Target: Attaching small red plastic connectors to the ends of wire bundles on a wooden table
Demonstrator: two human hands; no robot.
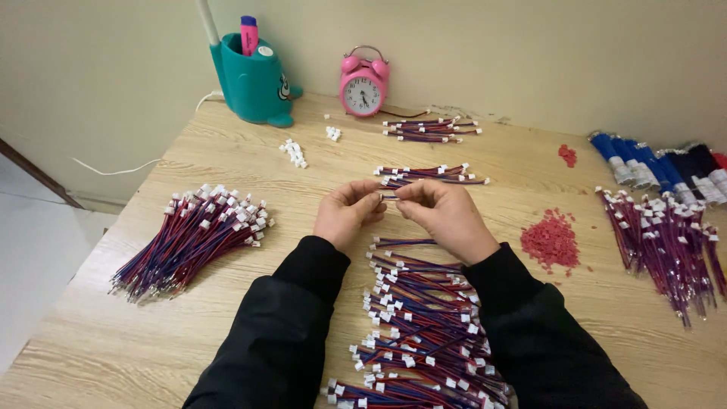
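Note:
My left hand (346, 212) and my right hand (443, 216) meet over the middle of the wooden table (151, 348). Between their fingertips they pinch one short red-and-blue wire lead (388, 198), held level. Just beyond the hands lies a small row of the same leads with white plugs (432, 175). Under my wrists, a long heap of leads with white plugs (424, 326) runs toward the near edge. Both sleeves are black.
A big bundle of leads (189, 238) lies at the left, another (666, 242) at the right beside blue wire spools (644, 163). A pile of small red pieces (550, 241) sits right of my hands. At the back stand a pink alarm clock (363, 83), a teal pen holder (254, 79) and more leads (432, 129).

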